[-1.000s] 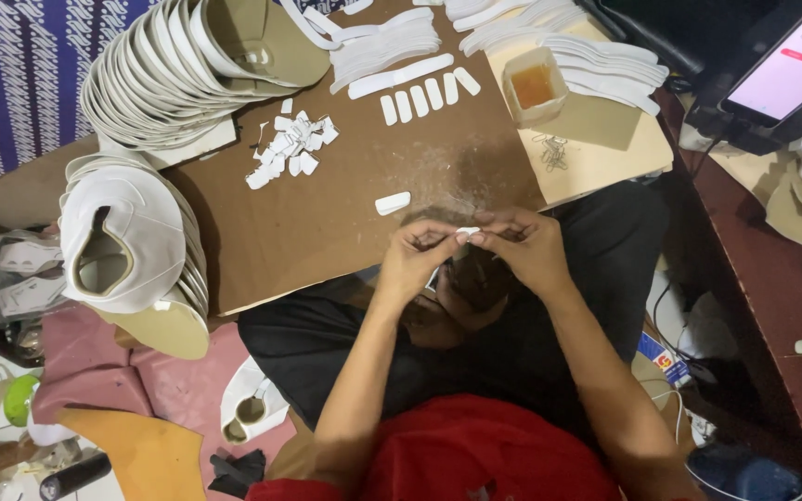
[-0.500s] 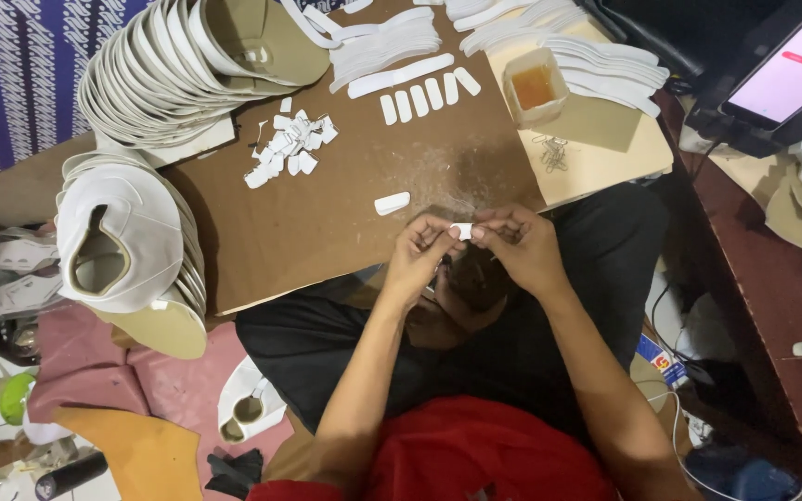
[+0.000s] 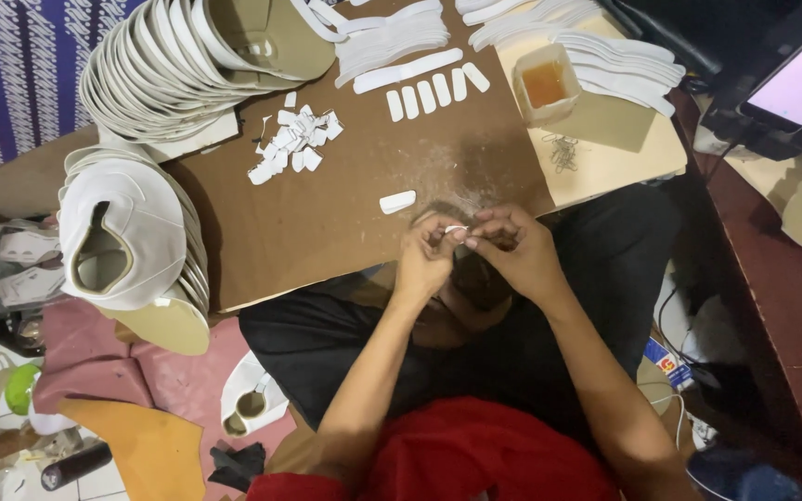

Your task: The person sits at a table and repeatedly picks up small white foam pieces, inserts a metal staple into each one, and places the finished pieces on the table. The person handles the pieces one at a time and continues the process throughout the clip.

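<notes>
Brown cardboard sheet (image 3: 327, 223) spans our lap, stacked white cap pieces (image 3: 169, 65) at its far edge. Our left hand (image 3: 427, 264) and right hand (image 3: 512, 249) meet above its near edge, fingertips pinched together on a small white tab (image 3: 456, 229).

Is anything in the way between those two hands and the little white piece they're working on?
Nothing visible is. The left hand and right hand already meet on the small white piece, pinching it between their fingertips just above the near edge of the brown board. Another white tab lies on the board beyond them, untouched.
</notes>
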